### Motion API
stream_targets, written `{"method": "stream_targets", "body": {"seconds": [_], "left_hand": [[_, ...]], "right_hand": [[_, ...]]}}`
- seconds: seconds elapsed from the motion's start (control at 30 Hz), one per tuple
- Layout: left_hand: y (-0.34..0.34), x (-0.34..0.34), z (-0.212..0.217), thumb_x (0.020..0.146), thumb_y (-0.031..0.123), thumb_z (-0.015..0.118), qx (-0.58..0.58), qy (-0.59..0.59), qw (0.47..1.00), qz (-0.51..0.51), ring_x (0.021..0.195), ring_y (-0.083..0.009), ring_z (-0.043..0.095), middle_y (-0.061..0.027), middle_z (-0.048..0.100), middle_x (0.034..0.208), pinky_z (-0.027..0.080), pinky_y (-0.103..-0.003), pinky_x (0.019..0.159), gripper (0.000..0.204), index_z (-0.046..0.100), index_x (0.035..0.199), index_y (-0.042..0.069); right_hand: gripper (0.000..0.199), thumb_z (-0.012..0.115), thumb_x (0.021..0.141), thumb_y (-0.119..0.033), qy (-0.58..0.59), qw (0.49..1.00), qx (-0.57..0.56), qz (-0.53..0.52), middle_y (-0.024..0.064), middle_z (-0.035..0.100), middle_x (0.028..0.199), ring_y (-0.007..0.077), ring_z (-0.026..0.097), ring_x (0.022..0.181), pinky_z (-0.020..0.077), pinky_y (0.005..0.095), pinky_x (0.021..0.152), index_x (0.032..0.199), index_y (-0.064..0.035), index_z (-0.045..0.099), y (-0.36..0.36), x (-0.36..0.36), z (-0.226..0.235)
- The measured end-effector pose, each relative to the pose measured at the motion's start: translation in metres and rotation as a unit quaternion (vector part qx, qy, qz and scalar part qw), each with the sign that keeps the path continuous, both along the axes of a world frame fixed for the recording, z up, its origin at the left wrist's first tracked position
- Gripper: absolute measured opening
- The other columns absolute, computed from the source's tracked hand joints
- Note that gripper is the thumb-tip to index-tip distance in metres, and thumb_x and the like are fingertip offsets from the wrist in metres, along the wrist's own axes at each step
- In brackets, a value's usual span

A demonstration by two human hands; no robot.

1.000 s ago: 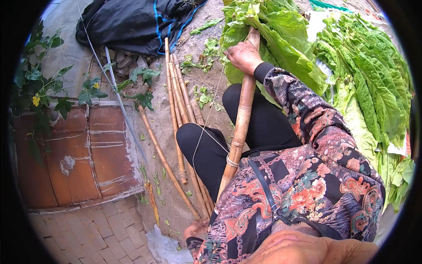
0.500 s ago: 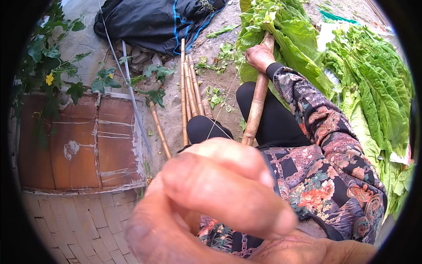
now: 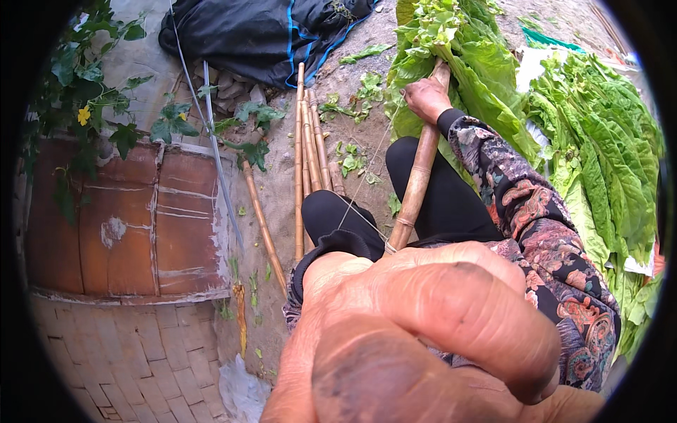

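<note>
Right hand [image 3: 427, 96] grips the bamboo pole [image 3: 416, 185] beside the green leaves [image 3: 599, 141], left hand [image 3: 423, 331] curls near the lens, string [image 3: 363, 176] taut, leaves not yet threaded.

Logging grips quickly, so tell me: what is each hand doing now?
Left hand: raised close to the camera, fingers curled, nothing visible in it.
Right hand: closed on the bamboo pole.

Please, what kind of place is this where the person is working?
Probably an outdoor yard of a rural home or small farm. Large green leaves lie piled on bare ground, bamboo poles rest on the dirt, and a flowering vine climbs beside a brick-paved floor. The right hand grips a bamboo stick.
</note>
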State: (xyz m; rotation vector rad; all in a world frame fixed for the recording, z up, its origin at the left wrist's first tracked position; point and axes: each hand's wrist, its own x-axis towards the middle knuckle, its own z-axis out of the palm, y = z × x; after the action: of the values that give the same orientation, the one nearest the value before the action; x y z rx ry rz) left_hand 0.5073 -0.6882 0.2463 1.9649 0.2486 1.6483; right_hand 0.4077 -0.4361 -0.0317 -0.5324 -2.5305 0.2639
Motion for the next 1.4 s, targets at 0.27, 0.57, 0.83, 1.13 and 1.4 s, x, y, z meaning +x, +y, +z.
{"method": "stream_targets", "body": {"seconds": [0.27,0.57,0.83,1.13,1.4], "left_hand": [[0.105,-0.131,-0.157,0.082,0.013,0.065,-0.214,0.188,0.784,0.552,0.127,-0.0315,0.042,-0.0239,0.036,0.14,0.036,-0.041,0.103,0.075,0.023,0.143,0.002],[0.072,-0.211,-0.271,0.088,0.008,0.053,-0.481,0.458,0.636,0.393,0.073,-0.0243,0.066,-0.0166,0.066,0.096,0.053,-0.039,0.071,0.02,0.062,0.104,-0.002],[0.065,-0.213,-0.279,0.09,0.025,0.057,-0.654,0.531,0.538,0.028,0.097,-0.018,0.059,-0.014,0.065,0.107,0.046,-0.037,0.085,0.033,0.062,0.117,0.008],[-0.003,-0.219,-0.281,0.093,0.021,0.051,-0.658,0.411,0.569,0.272,0.102,-0.019,0.057,-0.0152,0.057,0.118,0.045,-0.035,0.087,0.039,0.046,0.128,0.006],[-0.033,-0.21,-0.174,0.095,0.017,0.045,-0.535,0.127,0.679,0.486,0.117,-0.0238,0.052,-0.0173,0.046,0.137,0.041,-0.034,0.094,0.052,0.029,0.143,0.006]], "right_hand": [[0.025,0.053,0.081,-0.029,0.016,1.0,0.009,-0.013,0.0112,0.067,0.078,0.0275,0.064,0.078,0.0435,0.0406,0.074,0.071,-0.0099,0.065,0.037,-0.006,-0.017],[0.02,0.057,0.071,-0.027,0.195,0.975,0.017,-0.104,-0.0008,0.048,0.059,0.0188,0.049,0.062,0.0382,0.0364,0.067,0.059,-0.0157,0.046,0.109,-0.03,-0.075],[0.014,0.061,0.063,-0.022,0.103,0.993,-0.006,-0.058,0.009,0.064,0.064,0.0274,0.062,0.064,0.0457,0.0389,0.063,0.062,-0.0094,0.067,0.104,0.022,-0.011],[0.017,0.059,0.068,-0.027,0.126,0.989,-0.033,-0.068,0.0047,0.064,0.064,0.0261,0.062,0.066,0.0427,0.04,0.066,0.059,-0.014,0.065,0.1,0.011,-0.022],[0.021,0.057,0.065,-0.025,0.152,0.978,0.125,-0.073,0.0103,0.064,0.084,0.0318,0.055,0.104,0.0322,0.0517,0.094,0.073,-0.0081,0.068,0.028,0.047,-0.01]]}}
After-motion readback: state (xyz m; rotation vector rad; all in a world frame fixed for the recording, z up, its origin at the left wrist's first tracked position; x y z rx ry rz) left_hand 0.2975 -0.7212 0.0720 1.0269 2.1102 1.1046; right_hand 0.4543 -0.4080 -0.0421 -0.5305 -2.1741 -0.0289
